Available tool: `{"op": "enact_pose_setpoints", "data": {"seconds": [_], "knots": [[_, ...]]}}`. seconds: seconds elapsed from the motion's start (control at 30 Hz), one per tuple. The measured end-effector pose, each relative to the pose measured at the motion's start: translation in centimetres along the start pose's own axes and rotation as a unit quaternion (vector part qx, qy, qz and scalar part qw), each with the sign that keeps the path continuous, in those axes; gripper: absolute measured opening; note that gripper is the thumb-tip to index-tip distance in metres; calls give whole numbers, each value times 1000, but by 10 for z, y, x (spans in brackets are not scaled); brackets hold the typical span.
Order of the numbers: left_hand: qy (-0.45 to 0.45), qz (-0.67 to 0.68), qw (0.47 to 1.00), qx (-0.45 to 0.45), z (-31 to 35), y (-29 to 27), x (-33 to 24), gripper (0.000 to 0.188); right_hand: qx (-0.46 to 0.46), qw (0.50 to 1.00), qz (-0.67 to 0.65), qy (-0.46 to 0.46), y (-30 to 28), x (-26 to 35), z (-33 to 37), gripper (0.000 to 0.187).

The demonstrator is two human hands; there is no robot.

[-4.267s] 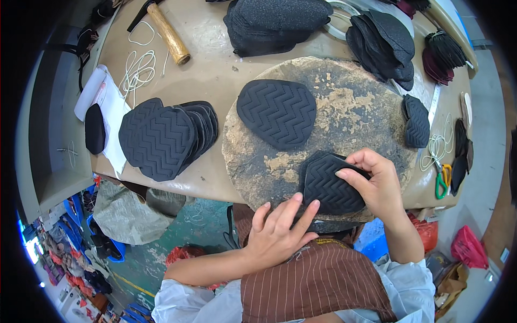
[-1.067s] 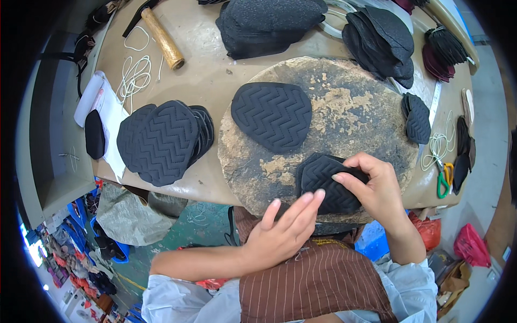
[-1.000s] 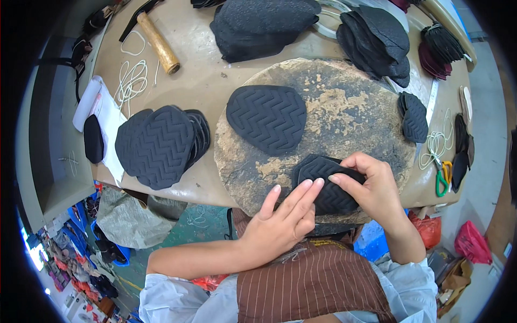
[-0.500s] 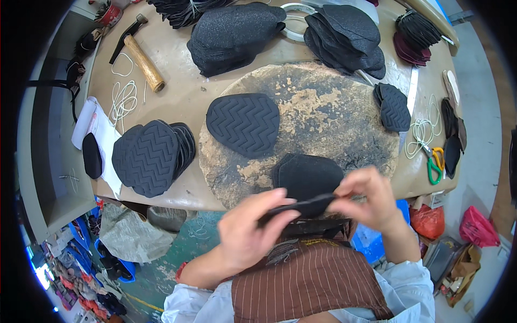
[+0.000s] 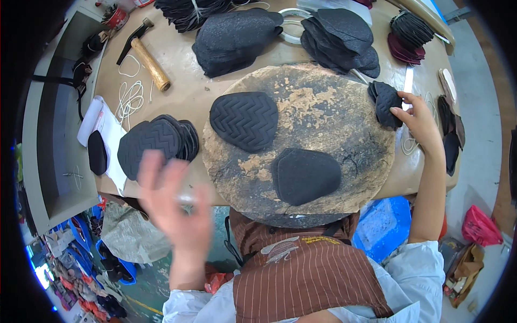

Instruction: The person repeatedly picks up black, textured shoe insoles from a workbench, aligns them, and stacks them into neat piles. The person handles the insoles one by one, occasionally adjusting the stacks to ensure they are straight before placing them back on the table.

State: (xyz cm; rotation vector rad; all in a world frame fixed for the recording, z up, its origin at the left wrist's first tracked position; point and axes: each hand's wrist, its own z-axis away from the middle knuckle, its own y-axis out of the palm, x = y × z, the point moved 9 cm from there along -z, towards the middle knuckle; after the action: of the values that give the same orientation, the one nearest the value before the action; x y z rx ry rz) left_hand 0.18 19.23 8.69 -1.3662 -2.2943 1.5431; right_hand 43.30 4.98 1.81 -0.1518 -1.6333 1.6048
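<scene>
My right hand [image 5: 423, 123] reaches out to the far right and pinches the edge of a small black sole piece [image 5: 386, 102] at the right rim of the round worn block. Blurred by motion, my left hand [image 5: 177, 202] hovers with fingers apart near a stack of black zigzag-grooved sole pieces [image 5: 159, 139]; I see nothing in it. On the round block [image 5: 318, 116] lie a larger zigzag-grooved sole piece [image 5: 244, 121] and, nearer me, a smooth-faced black piece [image 5: 309, 176], with another edge showing beneath it.
A wooden-handled hammer [image 5: 151, 63] and white cord [image 5: 129, 102] lie at the left. Black sheet piles [image 5: 237, 40] stand at the back, by a white ring [image 5: 291, 33]. A blue container [image 5: 385, 226] sits below the table's right front edge.
My hands have parted from the dark piece they held together in front of me. The right went far right to the small pile; the left swung left. The smooth piece is now uncovered.
</scene>
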Motion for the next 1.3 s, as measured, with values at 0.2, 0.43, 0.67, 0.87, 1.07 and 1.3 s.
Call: {"op": "enact_pose_setpoints", "data": {"seconds": [0.2,0.43,0.67,0.87,1.07,1.3], "knots": [[64,144,956,247,87,73,-69,58,27,999,-3,-25,1,4,-6,47],[79,153,951,256,98,77,-69,62,5,997,74,-13,-9,16,-2,26],[118,83,950,278,109,82,-74,64,267,900,-332,-88,71,150,93,19],[94,91,959,251,108,80,-68,65,301,912,-276,48,119,131,100,16],[96,97,960,246,110,78,-66,66,257,922,-289,25,120,132,101,16],[85,103,966,222,108,77,-65,67,198,934,-286,-82,115,136,97,17]]}}
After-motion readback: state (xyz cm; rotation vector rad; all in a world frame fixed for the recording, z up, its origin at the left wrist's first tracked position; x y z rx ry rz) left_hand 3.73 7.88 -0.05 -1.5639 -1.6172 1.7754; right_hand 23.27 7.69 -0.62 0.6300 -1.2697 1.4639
